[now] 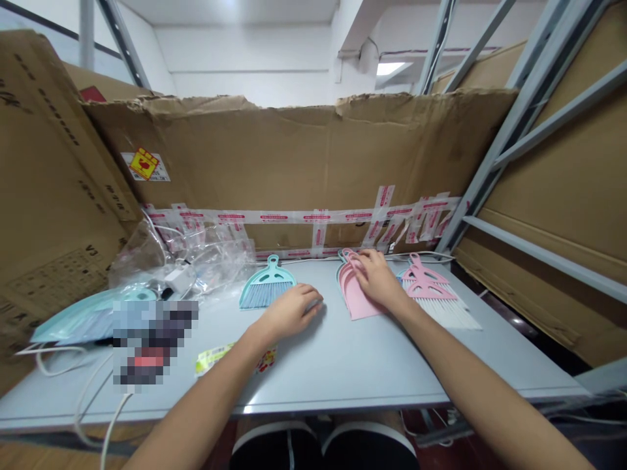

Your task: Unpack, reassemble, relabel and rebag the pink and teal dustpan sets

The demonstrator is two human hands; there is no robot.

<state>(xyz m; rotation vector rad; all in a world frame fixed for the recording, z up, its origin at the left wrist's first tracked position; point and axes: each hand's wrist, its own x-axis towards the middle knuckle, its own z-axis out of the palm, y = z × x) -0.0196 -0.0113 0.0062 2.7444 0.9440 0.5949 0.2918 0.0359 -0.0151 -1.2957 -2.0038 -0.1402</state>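
Two black-covered knees (367,449) show at the bottom edge of the frame, below the front of a pale grey table (313,391). A small yellow packet (235,359) lies near that front edge, and a pixelated patch hides whatever sits at the left of the table. The left hand (289,312) lies palm down at mid-frame, fingers together and gently curved, holding nothing, just beside a teal hand broom (267,287) with blue bristles. The right hand (377,277) sits further along with its fingers (365,264) spread narrowly across the upper part of a pink dustpan (357,297). It touches the dustpan, but whether it grips it or only rests there cannot be told. Right of that hand, a pink hand broom (431,290) with white bristles lies flat near the back edge. At the upper left of the table, a clear plastic bag (210,261) is heaped against the cardboard. Behind everything, a torn cardboard sheet (294,150) stands upright, banded with red-and-white tape (294,217), and grey metal shelving (519,117) rises at the upper right.
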